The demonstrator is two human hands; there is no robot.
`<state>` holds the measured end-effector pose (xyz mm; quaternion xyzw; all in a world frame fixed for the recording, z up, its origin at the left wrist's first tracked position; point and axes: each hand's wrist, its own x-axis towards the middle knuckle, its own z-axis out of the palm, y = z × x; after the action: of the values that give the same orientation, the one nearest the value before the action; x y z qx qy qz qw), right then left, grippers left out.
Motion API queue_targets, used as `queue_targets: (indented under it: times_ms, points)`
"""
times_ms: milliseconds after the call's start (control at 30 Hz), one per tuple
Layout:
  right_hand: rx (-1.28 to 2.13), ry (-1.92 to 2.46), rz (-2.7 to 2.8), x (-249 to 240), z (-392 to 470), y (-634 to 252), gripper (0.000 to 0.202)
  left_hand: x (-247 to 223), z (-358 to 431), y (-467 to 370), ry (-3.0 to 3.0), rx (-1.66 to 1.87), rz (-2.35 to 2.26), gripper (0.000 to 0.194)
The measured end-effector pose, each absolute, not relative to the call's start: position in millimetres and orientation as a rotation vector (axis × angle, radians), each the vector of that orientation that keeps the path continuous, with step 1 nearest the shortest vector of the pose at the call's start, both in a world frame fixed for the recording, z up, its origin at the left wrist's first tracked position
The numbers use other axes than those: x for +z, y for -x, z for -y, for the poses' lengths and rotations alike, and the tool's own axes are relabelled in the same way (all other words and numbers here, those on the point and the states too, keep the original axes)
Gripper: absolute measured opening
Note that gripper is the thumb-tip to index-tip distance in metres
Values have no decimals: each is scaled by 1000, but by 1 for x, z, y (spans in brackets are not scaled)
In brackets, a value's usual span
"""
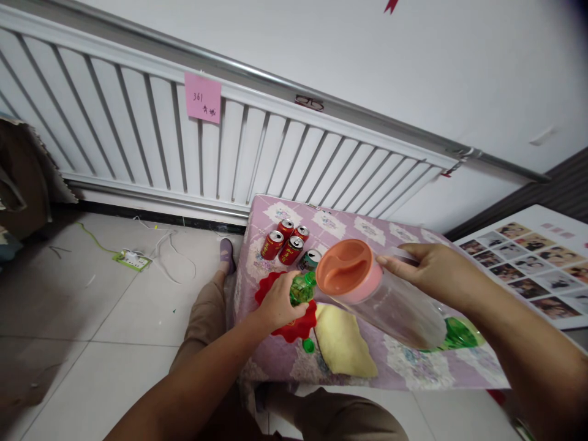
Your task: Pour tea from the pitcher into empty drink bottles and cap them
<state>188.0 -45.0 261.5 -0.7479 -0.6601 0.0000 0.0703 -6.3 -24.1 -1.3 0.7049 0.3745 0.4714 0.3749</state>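
Note:
My left hand (280, 303) is wrapped round a green plastic bottle (302, 289) whose cap is off, above a red scalloped mat (294, 329). My right hand (422, 266) grips the handle of a clear pitcher (390, 312) with an orange lid (344, 269). The pitcher is tilted, its lid end close to the bottle's mouth; whether liquid flows I cannot tell. A green bottle cap (309, 345) lies by the mat's near edge. Beside it is a folded yellow cloth (345, 343). Another green bottle (462, 332) lies behind the pitcher, partly hidden.
Several red cans (272, 245) and a green can (310, 260) stand toward the back of the table with its floral cloth (413, 367). A white radiator (275, 153) runs along the wall. A power strip (132, 260) with cables lies on the floor. A photo board (542, 269) is at right.

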Motion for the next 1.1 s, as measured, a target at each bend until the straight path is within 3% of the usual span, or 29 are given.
queue_targets:
  times_ms: [700, 1100]
  points:
    - [110, 2304, 1987, 262, 45, -189, 67, -4, 23, 5, -1815, 1219, -961, 74]
    - [109, 2344, 1974, 264, 45, -186, 59, -4, 23, 6, -1796, 1218, -956, 73]
